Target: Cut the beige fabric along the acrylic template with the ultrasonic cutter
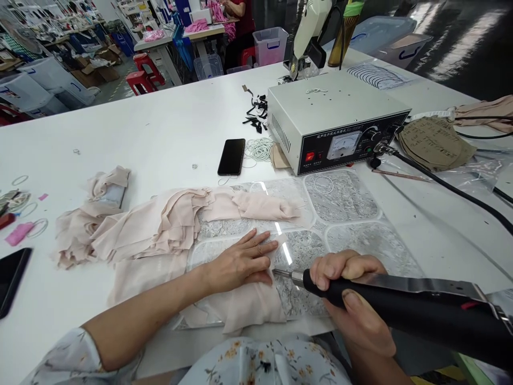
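Observation:
My left hand [244, 262] lies flat with its fingers stretched out, pressing pale pink fabric [256, 307] onto a clear-covered, marble-patterned mat [304, 251]. My right hand [352, 294] is wrapped round a thick black handheld ultrasonic cutter [404, 307] with a metal lever along its top. The cutter's thin metal tip [281, 272] points left and meets the fabric's edge, just by my left fingertips. Beyond my left arm, a layered stack of pink fabric pieces [160, 224] spreads over the mat and table. A folded pink strip [264, 206] lies above my left hand.
A grey control box [336, 123] with a dial stands at the back right; a black cable [449, 184] runs from it. Near it lie a phone [231, 156], pale cord [259, 149] and brown card patterns [436, 143]. Another phone [14, 278] sits at the left edge.

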### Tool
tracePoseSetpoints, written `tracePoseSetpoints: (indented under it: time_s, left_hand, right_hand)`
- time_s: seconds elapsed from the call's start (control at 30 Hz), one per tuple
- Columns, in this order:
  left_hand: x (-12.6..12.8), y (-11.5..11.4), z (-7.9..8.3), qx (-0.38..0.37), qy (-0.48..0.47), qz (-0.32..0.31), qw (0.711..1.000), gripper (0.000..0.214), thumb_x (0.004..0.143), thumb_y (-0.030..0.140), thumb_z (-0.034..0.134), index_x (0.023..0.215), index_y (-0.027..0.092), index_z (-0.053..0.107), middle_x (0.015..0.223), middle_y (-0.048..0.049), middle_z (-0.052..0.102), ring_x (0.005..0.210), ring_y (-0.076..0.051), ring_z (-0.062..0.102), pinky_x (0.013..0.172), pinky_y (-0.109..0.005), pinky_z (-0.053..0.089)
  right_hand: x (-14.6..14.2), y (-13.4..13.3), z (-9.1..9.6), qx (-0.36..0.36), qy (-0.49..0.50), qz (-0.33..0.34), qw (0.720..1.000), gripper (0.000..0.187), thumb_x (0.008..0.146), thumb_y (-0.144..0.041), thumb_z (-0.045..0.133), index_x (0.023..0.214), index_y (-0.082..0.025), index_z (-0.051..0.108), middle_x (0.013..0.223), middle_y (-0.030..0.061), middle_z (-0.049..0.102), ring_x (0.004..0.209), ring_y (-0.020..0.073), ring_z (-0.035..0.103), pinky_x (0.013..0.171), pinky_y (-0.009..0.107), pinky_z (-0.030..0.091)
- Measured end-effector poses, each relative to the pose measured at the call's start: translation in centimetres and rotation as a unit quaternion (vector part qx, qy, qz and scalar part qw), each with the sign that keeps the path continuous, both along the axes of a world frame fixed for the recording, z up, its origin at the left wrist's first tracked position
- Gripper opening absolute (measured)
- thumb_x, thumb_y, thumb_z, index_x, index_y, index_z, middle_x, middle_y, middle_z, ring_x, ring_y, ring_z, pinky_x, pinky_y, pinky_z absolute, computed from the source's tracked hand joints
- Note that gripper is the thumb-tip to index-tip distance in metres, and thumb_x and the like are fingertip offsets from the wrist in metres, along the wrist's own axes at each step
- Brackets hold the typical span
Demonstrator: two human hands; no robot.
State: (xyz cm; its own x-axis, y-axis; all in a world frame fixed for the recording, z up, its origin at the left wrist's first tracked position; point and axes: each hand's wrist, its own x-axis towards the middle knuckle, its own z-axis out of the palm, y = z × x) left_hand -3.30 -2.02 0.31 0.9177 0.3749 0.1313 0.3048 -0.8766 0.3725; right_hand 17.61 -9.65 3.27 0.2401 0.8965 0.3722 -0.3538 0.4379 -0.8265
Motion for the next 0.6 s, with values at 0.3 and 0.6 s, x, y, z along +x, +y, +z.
tracePoseSetpoints:
  time_s: [0.3, 0.6]
  left_hand:
    - [-1.3, -0.1, 2.6, -0.129, -0.108, 0.092, 0.981, 0.025, 0.097, 0.036, 0.049, 0.11, 0.017, 0.058, 0.144, -0.0138, 0.043, 0.13, -0.025, 0.048, 0.099, -0.035, 0.052]
    - [-3.4, -6.3, 2.2, -0.026, -0.031, 0.302, 0.952, 0.024, 0.094, 0.039, 0.052, 0.105, 0.019, 0.061, 0.1, -0.0077, 0.059, 0.083, -0.018, 0.061, 0.07, -0.029, 0.057]
  right_hand:
    - [2.4, -1.2, -1.0, -0.039, 0.11, -0.164, 0.98, 0.016, 0.062, -0.019, 0.058, 0.079, -0.02, 0.059, 0.069, -0.0018, 0.052, 0.052, 0.0109, 0.048, 0.051, 0.03, 0.044]
    - [4.8, -2.3, -1.1, -0.087, 0.204, -0.247, 0.944, 0.019, 0.056, -0.015, 0.055, 0.072, -0.025, 0.054, 0.071, 0.0004, 0.043, 0.06, 0.0152, 0.04, 0.05, 0.032, 0.038]
